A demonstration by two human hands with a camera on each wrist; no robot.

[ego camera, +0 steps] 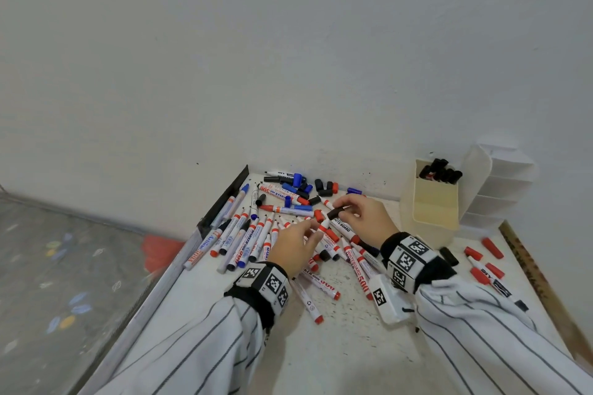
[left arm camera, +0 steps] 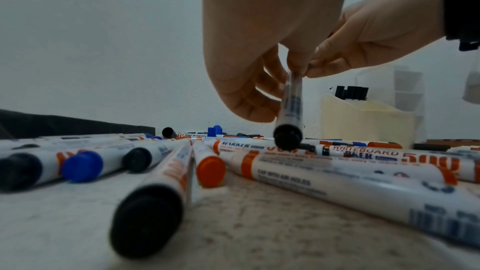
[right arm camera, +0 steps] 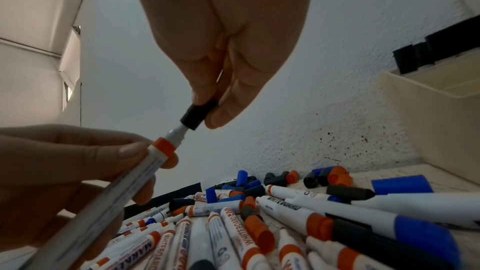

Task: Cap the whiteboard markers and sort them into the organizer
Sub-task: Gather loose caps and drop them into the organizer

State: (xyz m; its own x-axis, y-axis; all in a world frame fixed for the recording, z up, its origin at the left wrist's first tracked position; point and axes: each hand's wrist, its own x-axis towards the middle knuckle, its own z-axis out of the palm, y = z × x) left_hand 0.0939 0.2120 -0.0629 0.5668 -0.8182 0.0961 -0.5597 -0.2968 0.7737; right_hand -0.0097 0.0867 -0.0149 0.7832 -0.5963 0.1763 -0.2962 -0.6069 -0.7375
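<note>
Over the pile of uncapped markers (ego camera: pixel 253 236), my left hand (ego camera: pixel 313 229) grips a white marker (right arm camera: pixel 145 171) with an orange band. My right hand (ego camera: pixel 340 207) pinches a black cap (right arm camera: pixel 198 115) whose mouth sits over the marker's tip, with the white neck still showing. The same marker (left arm camera: pixel 291 110) points its black end at the left wrist camera. The cream organizer (ego camera: pixel 434 202) stands at the back right and holds several black-capped markers (ego camera: pixel 441 170).
Loose blue, black and red caps (ego camera: pixel 321 186) lie along the wall. More red caps (ego camera: pixel 491 247) and a marker lie at the right. A white tiered rack (ego camera: pixel 500 189) stands behind the organizer. The table's left edge (ego camera: pixel 224 199) drops to the floor.
</note>
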